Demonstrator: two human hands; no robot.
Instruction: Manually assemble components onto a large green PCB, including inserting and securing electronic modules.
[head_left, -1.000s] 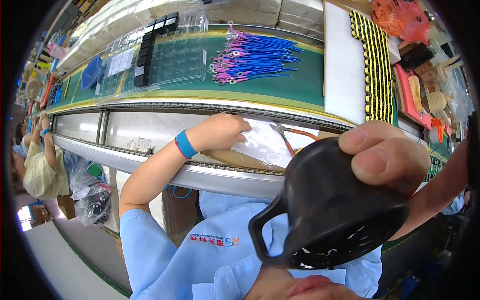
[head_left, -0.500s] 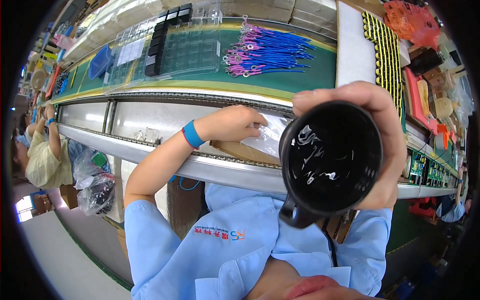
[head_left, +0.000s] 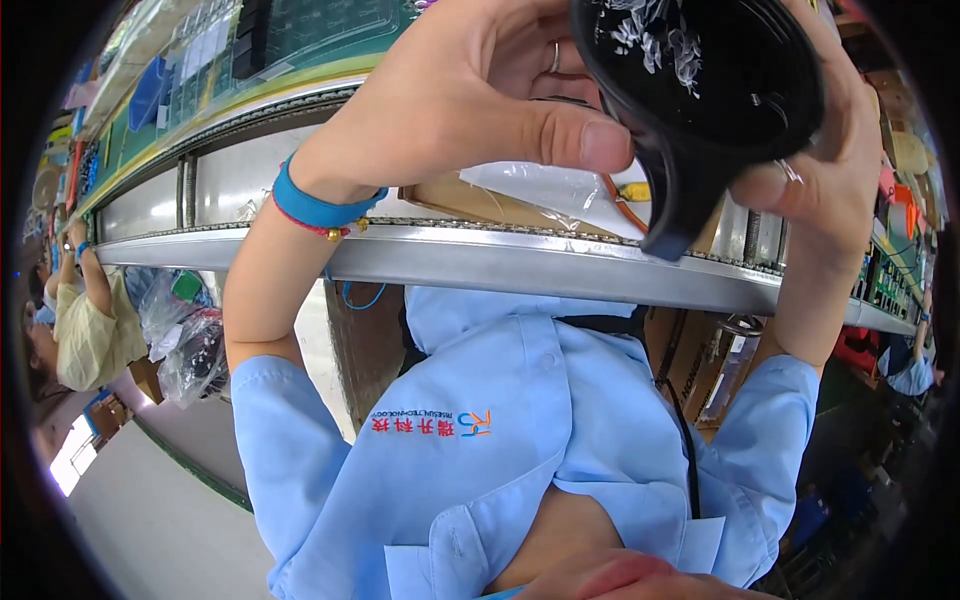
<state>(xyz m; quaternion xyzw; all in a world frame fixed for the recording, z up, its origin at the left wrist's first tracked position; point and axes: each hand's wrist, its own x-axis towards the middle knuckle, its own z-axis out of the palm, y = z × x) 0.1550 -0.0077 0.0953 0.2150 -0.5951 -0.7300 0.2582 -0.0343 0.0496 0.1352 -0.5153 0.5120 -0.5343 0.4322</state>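
A black mug (head_left: 735, 85) is held up close at the upper right, its mouth facing me and its handle (head_left: 680, 190) pointing down. My left hand (head_left: 450, 110), with a blue wristband, closes on the mug's left side, its thumb near the handle. The right side is gripped by my right hand (head_left: 825, 185), thumb by the lower rim. White wispy marks show inside the mug; I cannot tell whether they are reflections or bits of something. Part of the mug lies beyond the upper edge.
Below the hands, a cardboard box (head_left: 440, 200) with clear plastic sits behind a metal rail (head_left: 480, 258). Farther left are clear plastic trays (head_left: 310, 40) and a blue bin (head_left: 150, 95). A co-worker (head_left: 95, 335) is at the far left. Green circuit boards (head_left: 885, 285) stand at right.
My left hand has left the clear plastic in the box and come up to the mug. The mug has moved up and slightly right, and now both hands hold it.
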